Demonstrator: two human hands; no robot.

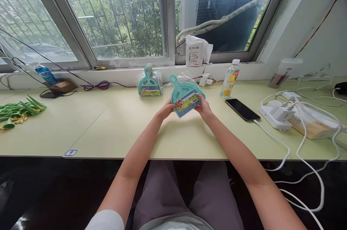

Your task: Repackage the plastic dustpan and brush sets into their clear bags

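dustpan set held in 2 hands at the window counter

from my remote seat, i see a teal dustpan set [186,97], a small pan with a brush nested in it and a paper label across the bristles. it is held just above the counter [108,125], with the handle pointing up and away toward the window. the left hand [166,108] is closed on the set's lower left edge, thumb on top. the right hand [204,107] grips the lower right corner the same way. a stack of like sets [150,85] stands well behind, against the sill, with clear film about it. to the right lie a dark phone [242,109], face up with a white cable at its end, and a drink bottle [230,77] standing upright.

i judge the set light and stiff: thin moulded plastic that may flex a little at the pan's lip but will not fold. the smooth plastic could be slick, and the brush might slide out of the pan if tilted. the safest hold, to my eye, is at the 2 sides as now, or round the looped handle, with pan and brush pinched together.
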